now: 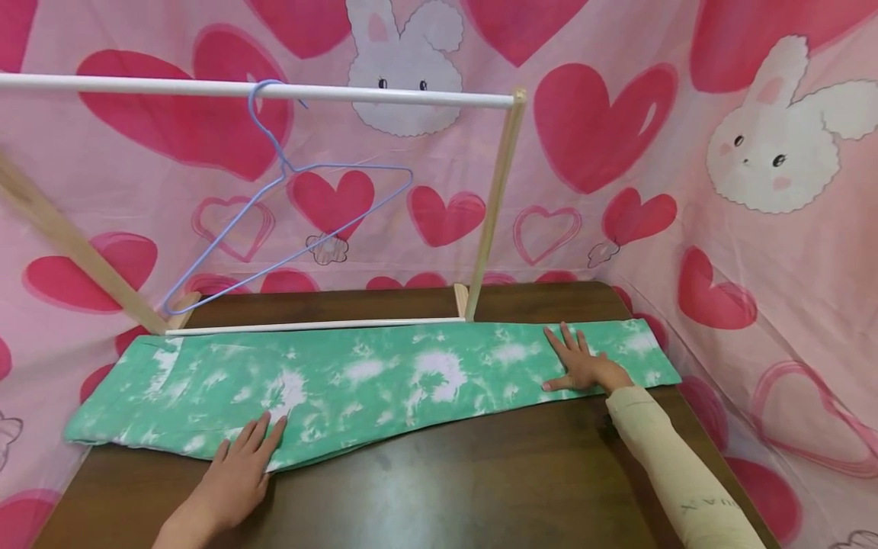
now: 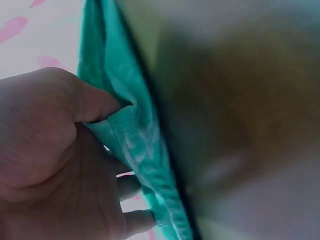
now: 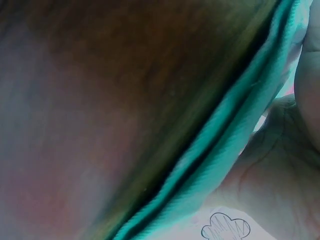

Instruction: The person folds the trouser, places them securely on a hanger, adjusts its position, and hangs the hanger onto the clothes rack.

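A pair of green-and-white tie-dye trousers (image 1: pixel 384 381), folded lengthwise, lies across the table with its wide end at the left and narrow end at the right. My left hand (image 1: pixel 233 473) rests on the near edge, left of the middle, its fingers extended over the cloth. In the left wrist view, the thumb of the left hand (image 2: pixel 55 150) touches the folded edge. Near the narrow end, my right hand (image 1: pixel 583 366) lies flat on the trousers with fingers spread. The right wrist view shows layered cloth edges (image 3: pixel 215 155) beside the right palm (image 3: pixel 270 165).
Behind the trousers stands a rack with a white top rail (image 1: pixel 425 96) and wooden posts (image 1: pixel 497 206). A blue wire hanger (image 1: pixel 233 229) hangs from the rail. The brown table (image 1: pixel 439 488) is bordered at the back and right by a pink heart-and-rabbit curtain (image 1: pixel 617 46).
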### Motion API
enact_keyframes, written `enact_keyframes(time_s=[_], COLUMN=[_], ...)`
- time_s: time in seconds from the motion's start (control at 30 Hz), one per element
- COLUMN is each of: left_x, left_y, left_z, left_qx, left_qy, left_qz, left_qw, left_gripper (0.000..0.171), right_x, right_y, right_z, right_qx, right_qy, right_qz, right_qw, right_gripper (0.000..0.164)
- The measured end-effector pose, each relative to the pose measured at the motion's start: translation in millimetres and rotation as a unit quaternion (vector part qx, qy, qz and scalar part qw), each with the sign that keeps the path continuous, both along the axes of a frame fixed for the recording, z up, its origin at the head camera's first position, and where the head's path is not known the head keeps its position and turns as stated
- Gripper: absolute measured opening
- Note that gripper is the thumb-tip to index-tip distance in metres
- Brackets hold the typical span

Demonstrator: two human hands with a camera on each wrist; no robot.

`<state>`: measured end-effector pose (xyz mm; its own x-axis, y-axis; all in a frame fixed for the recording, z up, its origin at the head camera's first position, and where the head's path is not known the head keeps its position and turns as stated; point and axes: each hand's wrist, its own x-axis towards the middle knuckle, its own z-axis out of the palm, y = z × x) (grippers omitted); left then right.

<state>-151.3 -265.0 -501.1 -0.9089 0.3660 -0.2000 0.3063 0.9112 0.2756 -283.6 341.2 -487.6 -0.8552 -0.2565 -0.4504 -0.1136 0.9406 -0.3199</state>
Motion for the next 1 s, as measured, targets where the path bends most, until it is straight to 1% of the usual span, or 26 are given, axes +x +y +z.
enact_keyframes(time_s=[0.07, 0.17, 0.2, 0.27, 0.3, 0.4, 0.43, 0.47, 0.5, 0.57, 0.6, 0.63, 0.67, 0.73, 0.77, 0.8, 0.83, 0.87, 0.9, 1.0], left_x=[4.6, 8.8, 9.5, 10.4, 10.5, 12.2, 12.1, 10.9, 9.7, 3.3, -0.7, -4.8, -8.7, -15.7, -18.5, -21.1, -23.8, -26.5, -28.9, -34.9], left_y=[0, 0, -1, -2, -5, -11, -12, -13, -15, -16, -18, -21, -24, -30, -32, -34, -36, -38, -39, -43], left_z=[-5.3, -11.6, -13.8, -17.5, -21.3, -29.4, -29.2, -25.9, -22.5, -6.8, 0.4, 9.3, 15.4, 21.3, 20.9, 18.6, 14.5, 9.2, 3.3, -18.0], left_qx=[0.0, 0.013, 0.023, 0.055, 0.075, 0.124, 0.134, 0.136, 0.149, 0.165, 0.172, 0.176, 0.184, 0.186, 0.186, 0.183, 0.187, 0.192, 0.199, 0.225], left_qy=[0.001, -0.017, -0.027, -0.054, -0.064, -0.068, -0.08, -0.1, -0.117, -0.161, -0.17, -0.168, -0.152, -0.097, -0.068, -0.042, -0.027, -0.02, -0.024, -0.021], left_qz=[0.003, 0.009, 0.011, 0.018, 0.022, 0.023, 0.027, 0.029, 0.031, 0.034, 0.034, 0.031, 0.022, 0.016, 0.013, 0.009, 0.001, -0.01, -0.014, -0.048], left_qw=[1.0, 0.9997, 0.9993, 0.9969, 0.9949, 0.9897, 0.9874, 0.9852, 0.9814, 0.9725, 0.9698, 0.9693, 0.9708, 0.9776, 0.98, 0.9821, 0.982, 0.9812, 0.9796, 0.9729], left_gripper=[0.076, 0.081, 0.082, 0.084, 0.086, 0.088, 0.09, 0.092, 0.091, 0.086, 0.082, 0.077, 0.07, 0.061, 0.058, 0.058, 0.06, 0.062, 0.066, 0.076], right_x=[0.3, -0.1, -0.2, -0.2, -0.3, 0.1, 0.1, 0.1, -0.2, 0.2, -0.1, -0.5, -1.0, -1.7, -2.0, -2.5, -2.7, -2.8, -2.7, -1.7], right_y=[-1, -1, -1, -1, -1, -1, -1, -1, -1, -2, -2, -2, -2, -3, -3, -3, -3, -3, -2, -1], right_z=[0.8, 1.0, 1.1, 1.2, 1.2, 1.5, 1.7, 1.8, 2.0, 2.4, 2.6, 2.7, 2.8, 3.2, 3.1, 3.0, 2.9, 2.6, 2.5, 2.2], right_qx=[-0.002, -0.001, -0.002, -0.001, -0.001, -0.001, -0.002, -0.002, -0.003, -0.005, -0.007, -0.007, -0.006, -0.007, -0.005, -0.003, -0.001, 0.001, 0.003, 0.007], right_qy=[0.001, 0.0, -0.001, -0.001, -0.001, 0.001, 0.001, 0.001, 0.0, -0.003, -0.003, -0.003, -0.002, -0.003, -0.004, -0.005, -0.006, -0.008, -0.01, -0.01], right_qz=[0.0, 0.0, -0.001, -0.002, -0.002, -0.002, -0.002, -0.001, 0.0, 0.001, 0.001, 0.002, 0.002, 0.001, 0.0, 0.0, -0.001, -0.002, -0.003, -0.005], right_qw=[1.0, 1.0, 1.0, 1.0, 1.0, 1.0, 1.0, 1.0, 1.0, 1.0, 1.0, 1.0, 1.0, 1.0, 1.0, 1.0, 1.0, 1.0, 1.0, 1.0], right_gripper=[0.126, 0.125, 0.125, 0.125, 0.125, 0.126, 0.125, 0.125, 0.125, 0.125, 0.125, 0.125, 0.125, 0.125, 0.125, 0.125, 0.126, 0.126, 0.126, 0.128])
